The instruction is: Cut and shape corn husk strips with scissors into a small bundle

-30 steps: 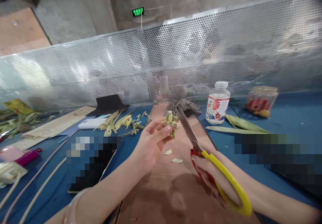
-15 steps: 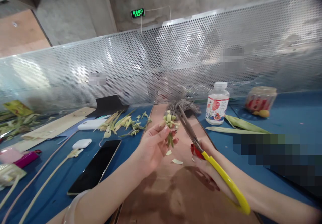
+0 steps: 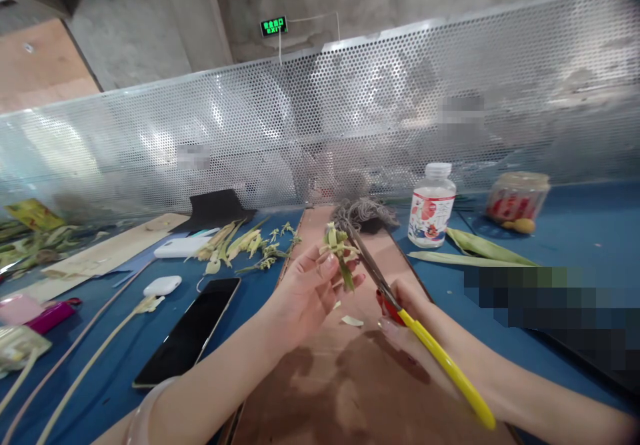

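At the far left, loose green leaves lie in a heap on the blue table, with a pink lighter nearer. A long pale strip runs toward a small white earbud case, and just right of it lies a flat, glossy black phone. Farther back sits a pile of pale yellow-green trimmings. The left hand pinches a small woven leaf piece between thumb and fingertips, holding it up over a smooth brown board. Just right of it, the right hand grips scissors with red and yellow handles; the thin metal blades point up beside the piece, nearly touching it. Far right stand a clear plastic bottle with a white cap, long green leaves and a squat jar.
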Demonstrator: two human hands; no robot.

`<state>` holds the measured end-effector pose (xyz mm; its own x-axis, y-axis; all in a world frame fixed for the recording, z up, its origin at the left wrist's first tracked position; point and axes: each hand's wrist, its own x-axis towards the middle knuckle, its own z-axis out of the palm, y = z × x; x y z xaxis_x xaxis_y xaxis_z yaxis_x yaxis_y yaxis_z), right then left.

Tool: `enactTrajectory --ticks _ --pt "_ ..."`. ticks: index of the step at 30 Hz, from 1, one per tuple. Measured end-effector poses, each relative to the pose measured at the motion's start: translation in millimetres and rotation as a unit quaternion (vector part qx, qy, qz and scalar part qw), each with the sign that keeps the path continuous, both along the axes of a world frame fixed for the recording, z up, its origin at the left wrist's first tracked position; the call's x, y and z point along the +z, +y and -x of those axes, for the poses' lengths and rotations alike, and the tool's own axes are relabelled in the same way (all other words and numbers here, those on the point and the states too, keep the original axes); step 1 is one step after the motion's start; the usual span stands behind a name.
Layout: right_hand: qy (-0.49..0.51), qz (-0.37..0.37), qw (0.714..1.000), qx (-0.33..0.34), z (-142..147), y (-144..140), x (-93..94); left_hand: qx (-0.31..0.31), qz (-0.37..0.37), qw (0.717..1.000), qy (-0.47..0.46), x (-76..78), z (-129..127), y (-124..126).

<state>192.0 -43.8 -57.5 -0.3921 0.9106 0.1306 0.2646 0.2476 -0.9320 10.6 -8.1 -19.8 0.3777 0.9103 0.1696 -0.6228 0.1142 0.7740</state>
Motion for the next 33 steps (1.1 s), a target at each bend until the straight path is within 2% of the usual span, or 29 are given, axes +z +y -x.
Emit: enactTrajectory --ticks 5,12,26,33 --pt "-0.005 -0.007 1.000 -0.002 0.5 1.2 -0.7 -0.002 0.002 1.000 -0.011 -0.8 -1.4 0.1" --pt "-0.028 -0.011 0.999 -0.016 -1.2 -0.4 -0.7 0.032 0.022 0.999 0.020 -1.9 -0.8 0.6" --pt "-0.016 0.021 1.000 0.017 -3.2 0.2 -1.5 0.042 0.023 0.999 0.010 -0.2 -4.0 -0.8" --pt "-0.021 0.005 1.000 0.003 -1.5 0.4 -1.0 0.040 0.024 0.999 0.005 -2.6 -3.3 0.1"
